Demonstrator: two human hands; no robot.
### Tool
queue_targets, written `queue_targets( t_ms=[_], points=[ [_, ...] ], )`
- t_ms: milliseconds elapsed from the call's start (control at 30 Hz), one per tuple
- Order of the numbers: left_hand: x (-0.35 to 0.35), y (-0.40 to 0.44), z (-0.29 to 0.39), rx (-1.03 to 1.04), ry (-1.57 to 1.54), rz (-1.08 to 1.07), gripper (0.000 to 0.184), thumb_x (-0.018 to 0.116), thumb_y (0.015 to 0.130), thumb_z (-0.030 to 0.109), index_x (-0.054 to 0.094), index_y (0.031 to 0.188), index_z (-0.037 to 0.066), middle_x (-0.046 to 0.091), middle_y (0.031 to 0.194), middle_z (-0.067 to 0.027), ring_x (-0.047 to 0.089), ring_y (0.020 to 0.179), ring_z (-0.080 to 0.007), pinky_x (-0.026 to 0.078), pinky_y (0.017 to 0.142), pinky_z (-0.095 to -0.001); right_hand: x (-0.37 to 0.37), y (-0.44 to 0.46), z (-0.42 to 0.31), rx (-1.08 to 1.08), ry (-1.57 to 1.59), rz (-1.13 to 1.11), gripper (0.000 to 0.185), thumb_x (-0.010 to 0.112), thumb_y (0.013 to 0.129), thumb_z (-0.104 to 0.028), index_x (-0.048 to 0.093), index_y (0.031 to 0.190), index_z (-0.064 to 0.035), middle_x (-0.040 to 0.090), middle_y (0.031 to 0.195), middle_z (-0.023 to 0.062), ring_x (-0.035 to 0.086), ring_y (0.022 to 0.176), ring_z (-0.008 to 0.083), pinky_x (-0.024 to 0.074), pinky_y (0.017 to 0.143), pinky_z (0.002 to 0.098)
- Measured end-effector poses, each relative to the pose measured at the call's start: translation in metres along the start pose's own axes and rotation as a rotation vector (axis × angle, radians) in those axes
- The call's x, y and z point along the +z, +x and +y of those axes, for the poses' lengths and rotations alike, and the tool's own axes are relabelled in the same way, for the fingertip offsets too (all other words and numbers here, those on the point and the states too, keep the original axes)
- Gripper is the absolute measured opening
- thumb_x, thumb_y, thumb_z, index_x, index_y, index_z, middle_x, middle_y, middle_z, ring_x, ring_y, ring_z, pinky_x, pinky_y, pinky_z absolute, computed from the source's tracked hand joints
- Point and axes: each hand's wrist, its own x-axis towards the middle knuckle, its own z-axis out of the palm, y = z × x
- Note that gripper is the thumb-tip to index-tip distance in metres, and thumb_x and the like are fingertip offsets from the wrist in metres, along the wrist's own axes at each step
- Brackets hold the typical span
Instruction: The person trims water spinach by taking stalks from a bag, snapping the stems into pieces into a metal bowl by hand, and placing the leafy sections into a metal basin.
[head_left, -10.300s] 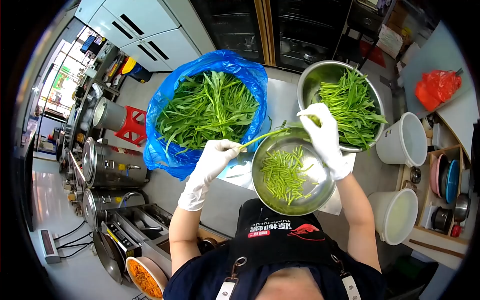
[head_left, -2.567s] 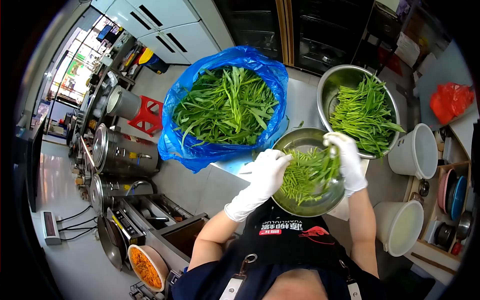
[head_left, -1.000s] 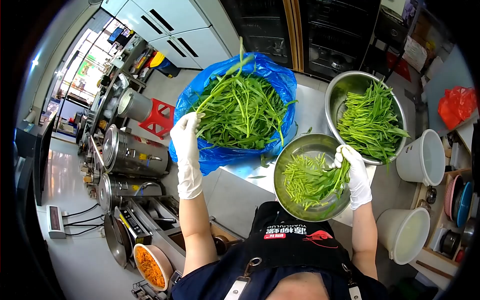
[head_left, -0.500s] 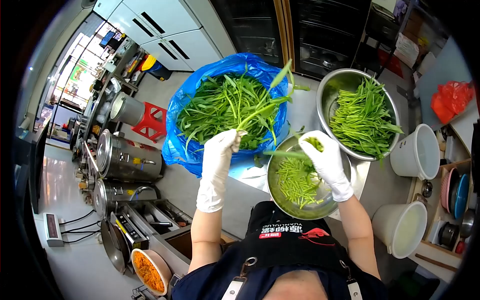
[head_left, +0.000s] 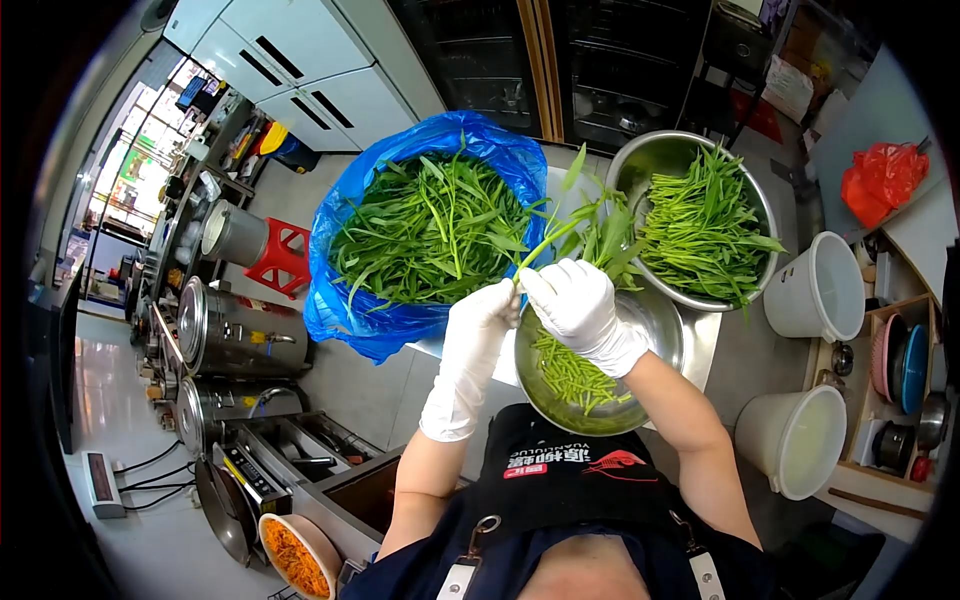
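Both my hands wear white gloves and meet above the near metal bowl (head_left: 655,335). My left hand (head_left: 482,322) is closed around the lower end of a leafy green stalk (head_left: 540,244). My right hand (head_left: 578,308) pinches the same stalk close to the left fingertips. A bunch of leafy greens (head_left: 606,242) sticks out behind my right hand; its grip on them is hidden. Short cut green stems (head_left: 572,372) lie in the near bowl. To the left, a blue plastic bag (head_left: 372,335) is full of long leafy greens (head_left: 430,220).
A larger metal bowl (head_left: 628,165) at the back right holds trimmed greens (head_left: 705,230). Two white buckets stand right, one (head_left: 815,285) behind the other (head_left: 790,440). Steel pots (head_left: 245,325), a red stool (head_left: 280,258) and a tub of orange shreds (head_left: 297,555) are left.
My right hand has moved left from over the bowl to meet my left hand at the stalk. My left hand has shifted slightly right and down. The view has shifted a little.
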Motion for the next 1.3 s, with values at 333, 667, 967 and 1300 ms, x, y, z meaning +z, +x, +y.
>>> queue_targets(
  t_ms=[333,667,967,1300],
  points=[
    [0.023,-0.007,-0.001,0.121,0.381,0.179,0.017,0.063,0.089,0.013,0.067,0.084,-0.003,0.056,0.073,0.0006,0.047,0.066,-0.0081,0.038,0.064,-0.0217,0.022,-0.021,-0.016,0.912,0.712,0.032,0.011,0.067,0.079,-0.01,0.063,0.087,-0.0039,0.065,0.078,0.0134,0.065,0.07,0.0274,0.0507,0.064,0.0324],
    [-0.037,-0.013,0.0,0.048,0.061,0.047,0.025,0.063,0.091,0.018,0.063,0.095,-0.007,0.055,0.079,-0.0041,0.047,0.071,-0.0142,0.038,0.066,-0.0283,-0.019,-0.051,0.047,1.092,0.88,0.033,0.01,0.059,0.091,-0.007,0.064,0.099,-0.0047,0.06,0.08,-0.0013,0.051,0.066,0.0042,0.0426,0.06,0.02],
    [-0.047,-0.019,-0.001,-0.021,-0.023,-0.031,0.025,0.063,0.09,0.016,0.062,0.096,-0.008,0.053,0.078,-0.005,0.046,0.072,-0.0151,0.038,0.067,-0.0286,-0.024,-0.027,0.044,0.589,0.422,0.055,0.014,0.066,0.083,-0.007,0.065,0.098,-0.0061,0.066,0.088,0.0103,0.066,0.077,0.0268,0.0517,0.068,0.0322],
    [-0.036,-0.028,0.0,-0.301,-0.427,-0.211,0.021,0.059,0.092,0.02,0.064,0.092,0.0,0.05,0.076,-0.0014,0.042,0.072,-0.0157,0.037,0.069,-0.0298,-0.013,-0.025,0.044,0.346,0.228,0.059,0.012,0.069,0.08,-0.008,0.066,0.091,-0.0089,0.062,0.077,0.0065,0.063,0.068,0.0243,0.0501,0.059,0.0344]
  ],
)
